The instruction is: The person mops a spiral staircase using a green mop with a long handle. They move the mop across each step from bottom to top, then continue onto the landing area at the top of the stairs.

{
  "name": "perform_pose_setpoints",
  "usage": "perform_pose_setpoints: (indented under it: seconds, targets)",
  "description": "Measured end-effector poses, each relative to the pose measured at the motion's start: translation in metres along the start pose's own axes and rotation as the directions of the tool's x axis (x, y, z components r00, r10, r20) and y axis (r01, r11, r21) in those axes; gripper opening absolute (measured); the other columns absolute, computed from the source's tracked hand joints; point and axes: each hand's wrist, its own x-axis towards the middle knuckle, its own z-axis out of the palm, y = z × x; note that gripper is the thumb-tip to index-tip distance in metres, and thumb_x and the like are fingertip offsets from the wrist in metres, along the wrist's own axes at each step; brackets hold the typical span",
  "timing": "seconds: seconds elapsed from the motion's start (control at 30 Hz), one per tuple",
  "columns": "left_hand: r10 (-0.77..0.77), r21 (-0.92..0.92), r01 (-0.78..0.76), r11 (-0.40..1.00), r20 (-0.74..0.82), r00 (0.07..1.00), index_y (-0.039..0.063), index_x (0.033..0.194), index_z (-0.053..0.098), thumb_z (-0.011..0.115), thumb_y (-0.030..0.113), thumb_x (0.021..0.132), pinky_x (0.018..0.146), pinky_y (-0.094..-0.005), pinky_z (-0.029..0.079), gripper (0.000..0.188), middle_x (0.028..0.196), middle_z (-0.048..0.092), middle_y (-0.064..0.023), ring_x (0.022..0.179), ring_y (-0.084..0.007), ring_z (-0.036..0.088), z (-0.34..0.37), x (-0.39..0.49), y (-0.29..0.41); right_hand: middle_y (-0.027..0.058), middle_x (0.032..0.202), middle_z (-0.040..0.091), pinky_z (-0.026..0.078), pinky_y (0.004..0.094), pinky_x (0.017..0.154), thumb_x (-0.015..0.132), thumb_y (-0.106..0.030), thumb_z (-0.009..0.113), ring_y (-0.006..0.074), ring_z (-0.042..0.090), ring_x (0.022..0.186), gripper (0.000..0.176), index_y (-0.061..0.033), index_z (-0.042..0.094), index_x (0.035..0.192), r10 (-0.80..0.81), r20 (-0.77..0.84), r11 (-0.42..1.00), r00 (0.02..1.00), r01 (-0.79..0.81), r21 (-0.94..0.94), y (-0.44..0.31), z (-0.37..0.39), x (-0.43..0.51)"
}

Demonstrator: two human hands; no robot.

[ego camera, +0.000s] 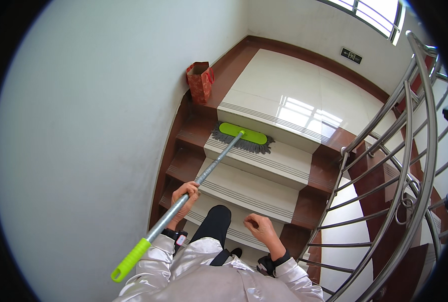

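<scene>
My left hand grips the grey metal pole of a flat dust mop about midway along it. The pole's bright green handle end points back past my left forearm, beside the wall. At the far end, the mop head with its green plate and grey yarn fringe rests on the stair tread just below the landing. My right hand hangs over the lower steps with its fingers curled and nothing seen in it, apart from the pole.
A red paper gift bag stands at the landing's left edge against the white wall. Stainless steel railings curve along the right. The landing has glossy cream tiles with brown borders. An exit sign sits low on the far wall.
</scene>
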Motion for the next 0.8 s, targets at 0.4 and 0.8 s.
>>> perform_pose_setpoints:
  seconds: [0.4,0.8]
  targets:
    - [-0.1,-0.041,0.101,0.994,0.008,0.995,0.007,0.074,0.048,0.069,0.005,0.092,0.095,-0.0401,0.046,0.028,0.084,0.061,-0.005,0.108,-0.0269,0.062,-0.02,0.065,0.009,0.0129,0.087,0.069,0.053,0.0384,0.068,0.087,-0.011,0.071,0.0304,0.067,0.075,0.016,-0.0057,0.067,0.102,-0.016,0.064,1.0,0.998,0.016,-0.009,0.01,0.006,0.16]
    - [-0.125,-0.038,0.129,0.991,0.103,0.987,0.005,0.076,0.053,0.074,0.005,0.086,0.103,-0.046,0.047,0.023,0.08,0.064,-0.0058,0.105,-0.0308,0.068,-0.063,0.175,0.031,0.0084,0.108,0.065,0.041,0.0414,0.099,0.07,-0.01,0.079,0.0291,0.06,0.111,0.045,-0.0129,0.064,0.113,-0.484,0.172,0.807,0.858,0.513,-0.291,-0.116,0.062,0.344]
